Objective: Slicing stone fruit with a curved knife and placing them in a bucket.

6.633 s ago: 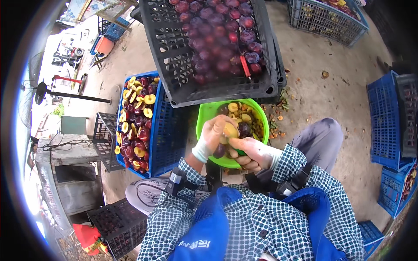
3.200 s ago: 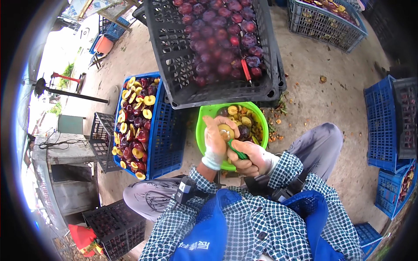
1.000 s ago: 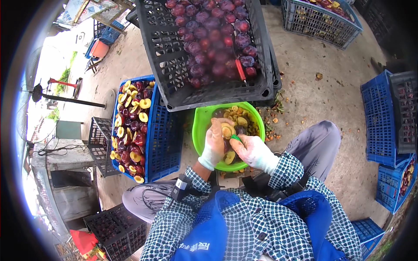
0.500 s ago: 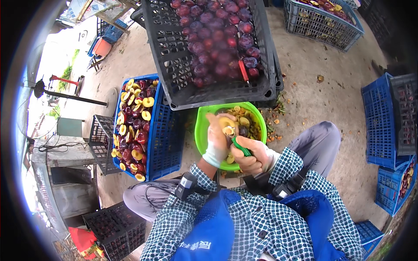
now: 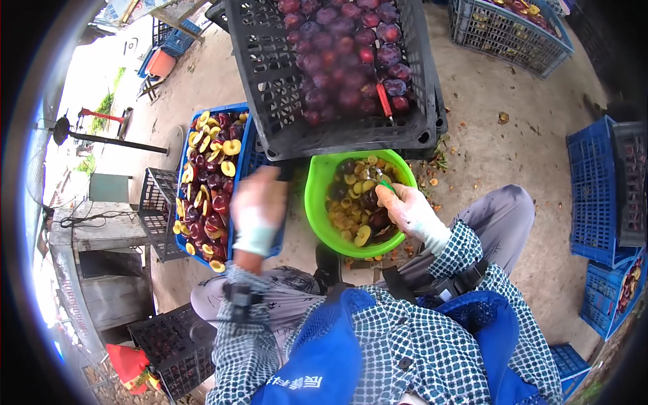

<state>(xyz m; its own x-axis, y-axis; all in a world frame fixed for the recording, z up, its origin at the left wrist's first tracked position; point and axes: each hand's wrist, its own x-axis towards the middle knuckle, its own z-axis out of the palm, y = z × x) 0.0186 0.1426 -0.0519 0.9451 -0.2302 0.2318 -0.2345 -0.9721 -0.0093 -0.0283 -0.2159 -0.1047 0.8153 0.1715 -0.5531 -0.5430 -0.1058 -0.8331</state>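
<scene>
My right hand [image 5: 408,209] grips a pitting tool with a green handle [image 5: 385,184]. Its metal end sits over a lime-green basin [image 5: 314,214] holding halved plums and scraps. My left hand [image 5: 260,206], smeared by motion, is at the near right edge of a blue crate [image 5: 241,233]; its fingers are too blurred to show whether they hold anything. Halved plums [image 5: 210,182], dark red with yellow cut faces, fill that crate. Beyond the basin, whole plums [image 5: 337,50] lie in a black crate [image 5: 266,128], along with a red-handled tool [image 5: 385,100].
Another crate of cut plums [image 5: 509,34] stands at the far right. Blue crates [image 5: 590,189] are stacked along the right side. Black crates [image 5: 179,347] stand at lower left, and a fan's pole [image 5: 118,146] reaches in from the left. Scraps [image 5: 432,181] litter the floor beside the basin.
My left hand has left the plum over the basin and swung left to the blue crate. My right hand, still holding the pitting tool, has shifted right and slightly away from me.
</scene>
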